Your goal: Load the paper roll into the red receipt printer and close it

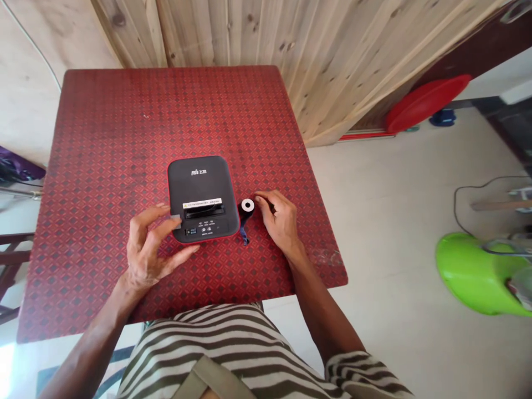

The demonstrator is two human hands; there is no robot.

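Note:
A black receipt printer [201, 180] with red edging and a long slot lies on the patterned red table. My left hand [152, 249] curls around its near left corner, with the fingers on the side and top edge and the thumb along the front edge. Under the index finger shows a small grey piece [175, 221]. A small roll [247, 205] with a white end and dark core, apparently paper, sits at the printer's right side. My right hand [279, 217] is bent, its thumb and index fingertips pinched at the roll's right rim. The remaining right fingers are tucked underneath, partly hidden.
A dark blue strip [244, 234] lies below the roll. Wooden boards [249, 33] rise behind the red table [137, 122]. On the floor to the right are a green plastic stool [465, 271], a red round object [428, 102] and a dark cable [457, 205].

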